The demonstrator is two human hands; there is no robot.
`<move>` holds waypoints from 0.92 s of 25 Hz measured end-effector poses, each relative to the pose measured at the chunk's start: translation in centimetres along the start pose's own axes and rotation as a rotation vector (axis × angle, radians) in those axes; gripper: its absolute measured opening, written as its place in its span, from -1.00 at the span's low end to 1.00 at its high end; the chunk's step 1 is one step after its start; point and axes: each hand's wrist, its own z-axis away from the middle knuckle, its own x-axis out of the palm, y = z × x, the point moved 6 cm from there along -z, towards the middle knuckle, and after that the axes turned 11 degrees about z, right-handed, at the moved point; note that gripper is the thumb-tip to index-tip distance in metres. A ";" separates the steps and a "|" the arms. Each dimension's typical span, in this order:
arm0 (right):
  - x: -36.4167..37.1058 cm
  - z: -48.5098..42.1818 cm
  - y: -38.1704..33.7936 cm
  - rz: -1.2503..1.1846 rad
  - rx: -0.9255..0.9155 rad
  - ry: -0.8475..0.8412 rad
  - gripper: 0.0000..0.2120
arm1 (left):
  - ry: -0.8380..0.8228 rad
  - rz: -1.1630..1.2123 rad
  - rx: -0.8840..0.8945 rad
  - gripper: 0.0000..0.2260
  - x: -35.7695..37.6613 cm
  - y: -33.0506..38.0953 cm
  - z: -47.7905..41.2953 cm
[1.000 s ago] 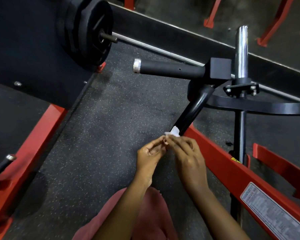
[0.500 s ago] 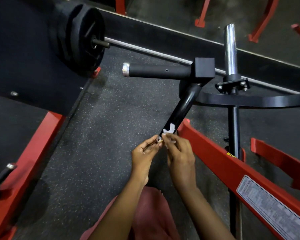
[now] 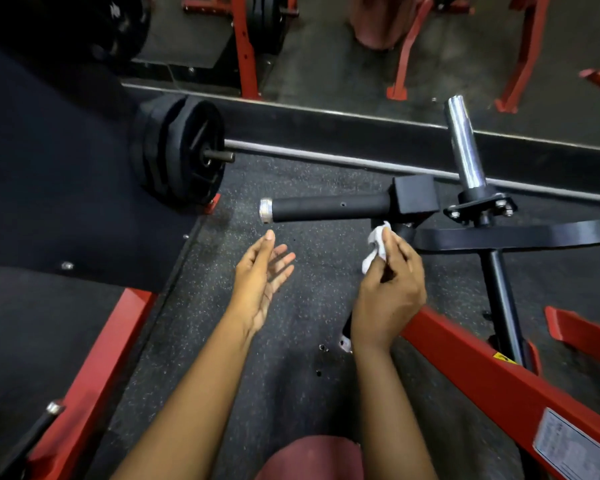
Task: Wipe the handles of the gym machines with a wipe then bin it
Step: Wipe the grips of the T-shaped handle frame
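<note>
Head camera view, looking down at two bare forearms over a speckled black gym floor (image 3: 291, 341). The right hand (image 3: 388, 289) pinches a crumpled white wipe (image 3: 374, 245) between thumb and curled fingers, the wipe sticking out above its fingertips, just below a horizontal black handle (image 3: 329, 208) with a silver end cap. The left hand (image 3: 260, 275) is open and holds nothing, fingers spread, fingertips just below the handle's capped end. Beyond the left fingers sits a black weight plate (image 3: 184, 154). A red frame bar (image 3: 499, 379) runs under the right wrist.
</note>
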 end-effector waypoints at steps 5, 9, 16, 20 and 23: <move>3.1 -1.7 -0.5 -0.116 0.178 0.123 -0.70 | -0.093 -0.010 0.038 -0.84 2.6 2.6 -2.8; 5.1 -1.4 -1.2 -0.215 0.228 0.117 -0.76 | -0.069 -0.052 0.077 -0.86 2.4 3.7 -3.7; 8.8 3.6 -6.8 -0.050 -0.174 -0.262 -0.71 | -0.093 -0.159 0.054 -0.82 2.1 4.4 -3.8; 4.8 -0.8 -4.0 0.005 -0.139 -0.028 -0.71 | -0.097 -0.173 0.096 -0.81 2.0 5.1 -3.6; 3.6 -3.0 -2.7 0.053 -0.109 0.048 -0.74 | -0.139 -0.428 0.293 -0.67 2.2 6.3 -2.9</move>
